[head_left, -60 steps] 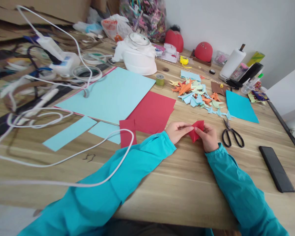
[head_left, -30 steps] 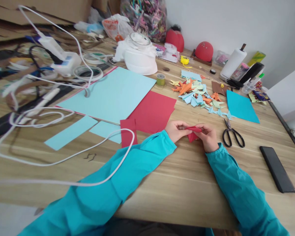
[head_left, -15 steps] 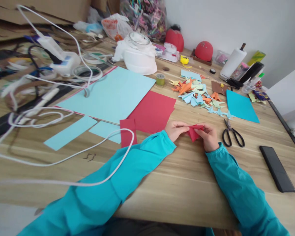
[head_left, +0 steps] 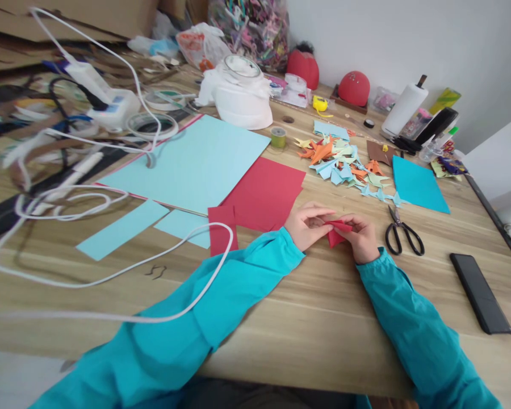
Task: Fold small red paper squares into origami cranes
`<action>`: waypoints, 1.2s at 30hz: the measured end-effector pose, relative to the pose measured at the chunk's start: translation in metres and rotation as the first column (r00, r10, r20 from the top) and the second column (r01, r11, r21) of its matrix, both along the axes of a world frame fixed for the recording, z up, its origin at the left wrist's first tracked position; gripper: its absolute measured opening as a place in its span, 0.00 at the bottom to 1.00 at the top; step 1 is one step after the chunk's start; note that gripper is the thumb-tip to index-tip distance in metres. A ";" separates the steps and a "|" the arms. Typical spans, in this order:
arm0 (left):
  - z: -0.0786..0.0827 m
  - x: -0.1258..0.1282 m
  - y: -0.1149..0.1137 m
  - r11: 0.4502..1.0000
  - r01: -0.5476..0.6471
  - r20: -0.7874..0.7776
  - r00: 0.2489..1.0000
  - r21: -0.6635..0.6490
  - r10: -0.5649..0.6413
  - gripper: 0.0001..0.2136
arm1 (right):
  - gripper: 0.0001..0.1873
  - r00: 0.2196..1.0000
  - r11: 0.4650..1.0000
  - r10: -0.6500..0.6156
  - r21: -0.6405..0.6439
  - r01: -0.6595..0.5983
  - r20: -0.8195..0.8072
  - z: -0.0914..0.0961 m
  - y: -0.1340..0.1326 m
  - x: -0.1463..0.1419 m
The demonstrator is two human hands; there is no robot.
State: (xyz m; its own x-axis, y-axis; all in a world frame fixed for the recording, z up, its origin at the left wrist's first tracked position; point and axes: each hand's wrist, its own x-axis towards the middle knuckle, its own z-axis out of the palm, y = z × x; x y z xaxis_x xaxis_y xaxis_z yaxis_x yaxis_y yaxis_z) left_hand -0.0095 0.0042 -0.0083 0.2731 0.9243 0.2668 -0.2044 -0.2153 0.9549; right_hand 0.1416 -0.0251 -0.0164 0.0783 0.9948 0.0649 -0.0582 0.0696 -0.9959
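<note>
A small folded piece of red paper (head_left: 336, 237) is held just above the wooden table between my two hands. My left hand (head_left: 307, 226) pinches its left side with thumb and fingertips. From the right, my right hand (head_left: 360, 236) grips the other side, its thumb at the folded edge. Fingers cover part of the folds. Larger red paper sheets (head_left: 264, 193) lie to the left of my hands, beside a narrow red strip (head_left: 222, 230). Black-handled scissors (head_left: 402, 234) rest to the right of my right hand.
Folded paper cranes (head_left: 338, 162) are heaped beyond my hands. A thread spool (head_left: 278, 137) stands near a big light-blue sheet (head_left: 191, 162). A white cable (head_left: 153, 266) loops across the left side. At right lie a black phone (head_left: 480, 292) and a blue paper square (head_left: 421, 184).
My left fingers have lifted and shifted slightly along the red paper. The paper's top edge now looks narrower and tilted differently. My right hand has stayed nearly in place.
</note>
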 end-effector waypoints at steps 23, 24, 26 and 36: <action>-0.015 0.001 0.007 0.992 -0.002 -0.121 0.992 0.127 0.018 0.05 | 0.07 0.999 1.000 0.011 -0.008 -0.011 0.047 0.002 0.001 0.002; -0.015 0.001 0.007 0.988 -0.006 -0.121 0.992 0.157 0.025 0.04 | 0.07 0.998 1.000 0.012 -0.006 -0.011 0.068 0.003 0.001 0.001; -0.015 0.000 0.006 0.975 -0.019 -0.131 0.990 0.220 0.048 0.04 | 0.07 0.994 1.000 0.013 0.003 -0.013 0.107 0.004 0.000 0.001; -0.011 -0.001 0.004 0.913 -0.044 -0.171 0.978 0.406 0.123 0.05 | 0.04 0.970 0.994 0.107 -0.010 -0.108 0.219 0.007 -0.001 0.000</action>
